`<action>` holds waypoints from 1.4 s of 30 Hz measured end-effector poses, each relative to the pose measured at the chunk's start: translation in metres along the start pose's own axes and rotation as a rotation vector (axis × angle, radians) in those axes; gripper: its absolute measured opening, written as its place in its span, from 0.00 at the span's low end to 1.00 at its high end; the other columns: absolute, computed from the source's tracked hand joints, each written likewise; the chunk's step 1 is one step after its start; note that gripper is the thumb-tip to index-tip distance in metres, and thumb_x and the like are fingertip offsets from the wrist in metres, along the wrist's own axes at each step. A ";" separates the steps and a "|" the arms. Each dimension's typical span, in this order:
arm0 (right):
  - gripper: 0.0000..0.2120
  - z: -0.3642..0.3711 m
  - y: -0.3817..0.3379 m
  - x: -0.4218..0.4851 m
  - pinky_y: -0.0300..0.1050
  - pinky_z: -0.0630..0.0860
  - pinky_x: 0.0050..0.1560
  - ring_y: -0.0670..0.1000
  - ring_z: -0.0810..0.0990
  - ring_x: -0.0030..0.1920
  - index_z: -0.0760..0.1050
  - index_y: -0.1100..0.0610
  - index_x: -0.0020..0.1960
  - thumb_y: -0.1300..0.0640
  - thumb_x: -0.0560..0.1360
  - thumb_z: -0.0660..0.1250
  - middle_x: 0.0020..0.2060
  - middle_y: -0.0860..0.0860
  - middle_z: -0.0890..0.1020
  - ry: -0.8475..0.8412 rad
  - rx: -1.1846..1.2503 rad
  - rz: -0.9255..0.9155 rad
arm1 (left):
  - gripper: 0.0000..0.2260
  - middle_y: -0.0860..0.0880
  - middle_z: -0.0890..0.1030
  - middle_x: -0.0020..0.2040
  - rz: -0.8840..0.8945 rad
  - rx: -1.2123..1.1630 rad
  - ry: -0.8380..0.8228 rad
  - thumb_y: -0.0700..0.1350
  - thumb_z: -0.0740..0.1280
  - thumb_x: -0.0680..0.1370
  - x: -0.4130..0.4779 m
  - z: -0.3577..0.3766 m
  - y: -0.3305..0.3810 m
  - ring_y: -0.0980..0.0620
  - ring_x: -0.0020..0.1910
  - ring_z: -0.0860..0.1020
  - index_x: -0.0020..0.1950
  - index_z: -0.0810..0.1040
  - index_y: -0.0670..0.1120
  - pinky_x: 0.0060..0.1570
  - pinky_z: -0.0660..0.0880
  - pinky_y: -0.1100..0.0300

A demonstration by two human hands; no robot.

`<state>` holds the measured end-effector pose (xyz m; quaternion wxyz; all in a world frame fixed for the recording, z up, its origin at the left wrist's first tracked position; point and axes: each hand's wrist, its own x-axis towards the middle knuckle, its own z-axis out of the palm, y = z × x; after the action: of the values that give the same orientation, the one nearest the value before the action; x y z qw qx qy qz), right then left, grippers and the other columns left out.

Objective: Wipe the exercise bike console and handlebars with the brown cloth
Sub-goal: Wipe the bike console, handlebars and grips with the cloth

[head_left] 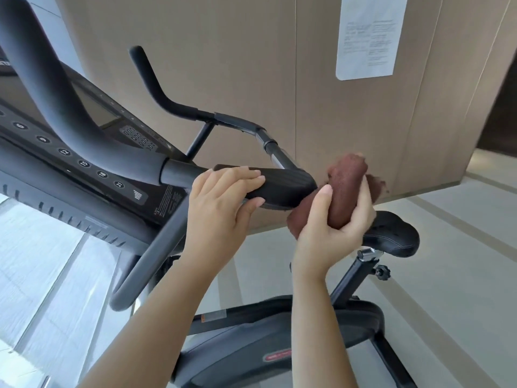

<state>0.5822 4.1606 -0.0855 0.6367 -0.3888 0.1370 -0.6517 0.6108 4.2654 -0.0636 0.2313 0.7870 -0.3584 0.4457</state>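
The black console with its round numbered buttons and grey screen fills the left. A black padded handlebar grip juts right from it. My left hand is wrapped around that grip, fingers over the top and thumb underneath. Just past the grip's end, my right hand is closed around the bunched brown cloth, and the cloth touches the grip's tip. A thinner black handlebar curves up behind.
A black saddle on its post sits just below and right of my right hand. The bike's body and base lie beneath my forearms. A tan panelled wall with a white printed notice stands close behind.
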 end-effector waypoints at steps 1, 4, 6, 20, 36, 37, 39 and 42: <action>0.20 0.001 -0.004 0.012 0.41 0.73 0.59 0.51 0.76 0.58 0.73 0.49 0.60 0.58 0.69 0.68 0.54 0.52 0.74 -0.046 -0.044 -0.085 | 0.08 0.47 0.82 0.52 -0.006 -0.003 0.002 0.42 0.67 0.74 -0.001 0.000 0.001 0.49 0.54 0.76 0.51 0.81 0.42 0.58 0.62 0.56; 0.20 0.015 -0.014 0.041 0.26 0.67 0.54 0.47 0.76 0.52 0.76 0.51 0.60 0.52 0.69 0.70 0.51 0.50 0.73 -0.480 -0.291 -0.239 | 0.08 0.48 0.81 0.52 -0.013 -0.002 0.022 0.40 0.68 0.74 -0.004 0.002 0.002 0.52 0.57 0.73 0.52 0.81 0.42 0.62 0.60 0.55; 0.19 0.023 -0.013 0.051 0.21 0.65 0.47 0.47 0.75 0.49 0.76 0.48 0.60 0.50 0.69 0.71 0.49 0.51 0.73 -0.778 -0.481 -0.257 | 0.08 0.48 0.81 0.52 -0.001 0.011 0.040 0.40 0.68 0.73 -0.005 0.003 0.002 0.53 0.57 0.72 0.52 0.81 0.42 0.63 0.59 0.54; 0.20 0.037 0.006 0.144 0.34 0.70 0.49 0.44 0.76 0.48 0.73 0.30 0.47 0.55 0.67 0.70 0.47 0.47 0.77 -1.523 -0.493 -0.196 | 0.09 0.47 0.81 0.48 -0.136 0.170 0.066 0.44 0.63 0.74 -0.001 0.008 0.024 0.49 0.52 0.76 0.47 0.80 0.41 0.61 0.64 0.47; 0.22 0.073 0.091 0.192 0.31 0.68 0.46 0.43 0.76 0.48 0.73 0.27 0.47 0.55 0.66 0.70 0.45 0.44 0.75 -2.005 -0.137 -0.270 | 0.12 0.40 0.80 0.47 -0.384 0.549 0.086 0.43 0.63 0.73 0.012 0.033 0.070 0.43 0.54 0.77 0.44 0.79 0.34 0.54 0.73 0.46; 0.24 0.075 0.098 0.200 0.34 0.69 0.47 0.46 0.76 0.48 0.72 0.26 0.46 0.57 0.67 0.71 0.45 0.46 0.76 -1.997 -0.152 -0.282 | 0.12 0.40 0.80 0.47 -0.392 0.571 0.088 0.43 0.63 0.73 0.014 0.035 0.074 0.42 0.54 0.77 0.44 0.78 0.34 0.53 0.73 0.46; 0.26 0.083 0.106 0.210 0.35 0.69 0.47 0.49 0.77 0.48 0.70 0.25 0.43 0.58 0.67 0.71 0.46 0.49 0.76 -1.936 -0.187 -0.289 | 0.11 0.40 0.80 0.45 -0.389 0.599 0.087 0.42 0.63 0.73 0.019 0.043 0.082 0.43 0.50 0.78 0.42 0.79 0.35 0.50 0.74 0.45; 0.22 0.090 0.098 0.201 0.25 0.67 0.46 0.42 0.77 0.48 0.71 0.25 0.45 0.54 0.67 0.71 0.46 0.44 0.77 -1.810 -0.078 -0.220 | 0.09 0.44 0.80 0.45 -0.359 0.609 0.033 0.43 0.63 0.73 0.022 0.068 0.092 0.48 0.48 0.76 0.43 0.80 0.39 0.56 0.71 0.46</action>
<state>0.7373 3.9858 -0.0248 0.4218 -0.7837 -0.4308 -0.1495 0.5841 4.1530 -0.0745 0.0664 0.8631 -0.0611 0.4970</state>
